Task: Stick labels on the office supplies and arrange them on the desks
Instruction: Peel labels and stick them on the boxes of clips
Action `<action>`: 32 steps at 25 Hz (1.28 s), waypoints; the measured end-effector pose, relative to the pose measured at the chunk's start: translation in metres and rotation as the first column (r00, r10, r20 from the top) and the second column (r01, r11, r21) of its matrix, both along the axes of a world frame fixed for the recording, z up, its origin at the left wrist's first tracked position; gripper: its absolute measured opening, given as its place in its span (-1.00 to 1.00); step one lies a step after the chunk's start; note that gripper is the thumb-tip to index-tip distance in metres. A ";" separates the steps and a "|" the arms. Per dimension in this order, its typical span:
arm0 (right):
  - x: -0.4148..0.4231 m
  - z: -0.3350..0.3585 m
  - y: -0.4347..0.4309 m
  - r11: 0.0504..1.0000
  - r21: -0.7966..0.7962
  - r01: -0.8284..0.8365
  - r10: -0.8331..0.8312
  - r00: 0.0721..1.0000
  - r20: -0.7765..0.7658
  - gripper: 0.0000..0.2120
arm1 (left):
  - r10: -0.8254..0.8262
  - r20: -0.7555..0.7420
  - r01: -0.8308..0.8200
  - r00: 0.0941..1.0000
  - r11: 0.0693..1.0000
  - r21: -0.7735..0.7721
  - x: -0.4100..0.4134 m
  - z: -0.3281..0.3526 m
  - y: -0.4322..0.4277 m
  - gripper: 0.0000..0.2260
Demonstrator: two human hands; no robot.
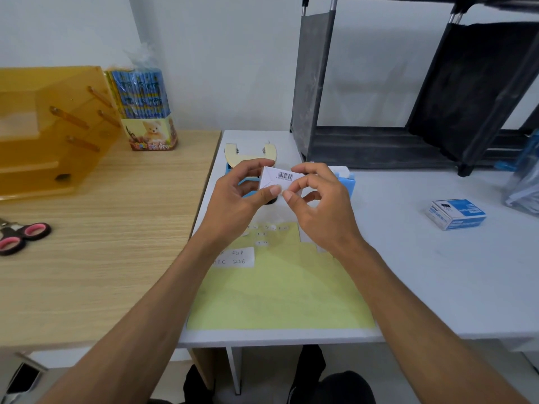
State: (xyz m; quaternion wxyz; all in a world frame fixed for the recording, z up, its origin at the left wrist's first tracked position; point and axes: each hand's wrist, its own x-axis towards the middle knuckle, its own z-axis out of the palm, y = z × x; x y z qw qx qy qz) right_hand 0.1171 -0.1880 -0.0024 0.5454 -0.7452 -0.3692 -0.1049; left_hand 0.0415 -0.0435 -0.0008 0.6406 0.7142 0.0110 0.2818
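fingers [274,190] of left hand [239,198] and right hand [320,207] pinch the white box [279,177]

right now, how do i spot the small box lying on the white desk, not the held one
Find the white desk beside the wooden desk. In front of the dark fabric rack, toward the right, lies a small box. It is blue and white, unlike the white barcoded box held up at centre.

On my feed, an amber acrylic stand [58,118] with pegs fills the far left. A metal-framed shelf unit [379,147] with grey and black fabric panels stands back right, a crumpled plastic bag [522,185] just beside it.
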 end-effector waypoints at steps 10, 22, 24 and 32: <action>0.002 0.000 -0.001 0.999 -0.032 0.003 -0.002 0.999 0.049 -0.92 | -0.022 0.005 0.022 1.000 1.000 0.013 0.000 -0.003 0.000 -0.68; 0.003 -0.001 -0.002 0.998 -0.056 -0.005 0.007 0.999 0.037 -0.93 | 0.011 -0.037 -0.009 0.999 0.999 0.037 -0.001 -0.001 0.000 -0.65; 0.003 -0.001 -0.002 0.999 -0.050 -0.005 0.007 0.999 0.049 -0.94 | 0.012 -0.030 -0.011 0.999 0.999 0.034 0.000 -0.001 0.000 -0.66; 0.001 -0.001 -0.003 0.999 0.044 -0.016 0.015 0.999 0.030 -0.96 | 0.027 0.009 -0.027 1.000 1.000 -0.007 -0.001 0.000 -0.002 -0.67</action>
